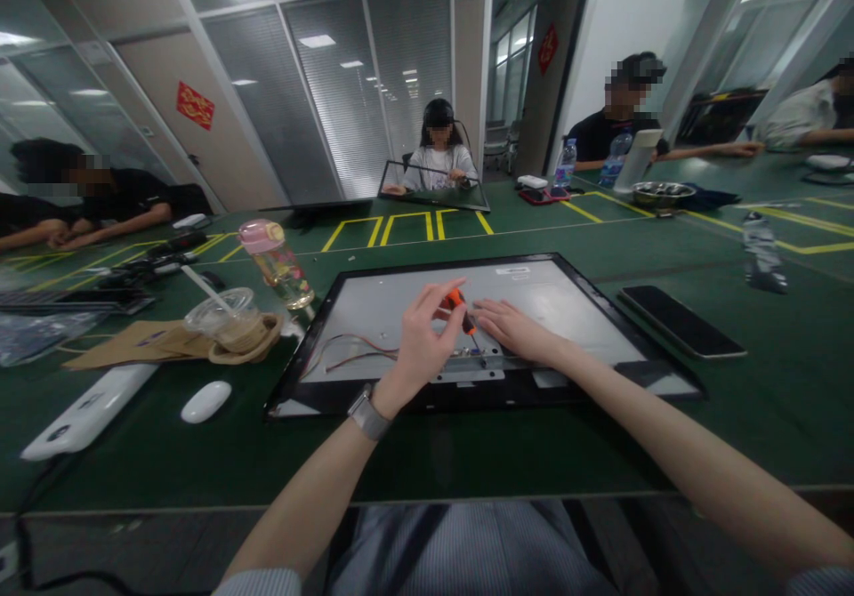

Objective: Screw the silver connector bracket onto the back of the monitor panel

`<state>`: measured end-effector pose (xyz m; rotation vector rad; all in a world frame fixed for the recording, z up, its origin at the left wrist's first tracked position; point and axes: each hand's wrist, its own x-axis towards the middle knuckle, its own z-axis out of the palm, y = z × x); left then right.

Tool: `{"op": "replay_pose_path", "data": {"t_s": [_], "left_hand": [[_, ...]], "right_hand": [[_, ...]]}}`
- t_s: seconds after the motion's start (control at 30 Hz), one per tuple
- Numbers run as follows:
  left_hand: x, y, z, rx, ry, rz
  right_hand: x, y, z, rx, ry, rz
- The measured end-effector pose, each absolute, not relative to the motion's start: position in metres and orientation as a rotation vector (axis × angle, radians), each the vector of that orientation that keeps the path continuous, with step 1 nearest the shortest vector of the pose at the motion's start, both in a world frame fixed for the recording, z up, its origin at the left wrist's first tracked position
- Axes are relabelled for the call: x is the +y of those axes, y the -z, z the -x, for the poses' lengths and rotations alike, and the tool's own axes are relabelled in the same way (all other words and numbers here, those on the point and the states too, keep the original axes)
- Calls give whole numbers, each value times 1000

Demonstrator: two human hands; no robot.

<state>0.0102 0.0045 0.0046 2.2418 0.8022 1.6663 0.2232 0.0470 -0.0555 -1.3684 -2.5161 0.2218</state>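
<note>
Held by its handle in the fingers of my left hand (427,334) is an orange and black screwdriver (456,297). Its shaft slants down to a metal bracket (457,369) on a display panel (567,298), which lies flat with its grey back up inside a black frame. Whether the tip sits in a screw is too small to tell. My right hand (517,329) lies on the panel just right of the screwdriver, fingers stretched out. Thin wires (350,342) run over the panel to the left of the bracket.
Left of the panel are a white mouse (206,401), a white power bank-like device (86,414), an iced drink cup (227,316) and a pink-lidded bottle (277,267). A black phone (680,320) lies to the right. Several people sit around the green table (427,467).
</note>
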Motion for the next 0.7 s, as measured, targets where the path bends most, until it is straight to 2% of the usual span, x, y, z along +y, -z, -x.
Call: {"op": "replay_pose_path", "data": {"t_s": [0.2,0.7], "left_hand": [[2,-2,-12,933,-1754,-2162],[1,-3,-12,929,-1818,-2196]], "right_hand": [[47,58,-225,-2489,-223,1338],[50,62,-225,-2483,-219,1340]]}}
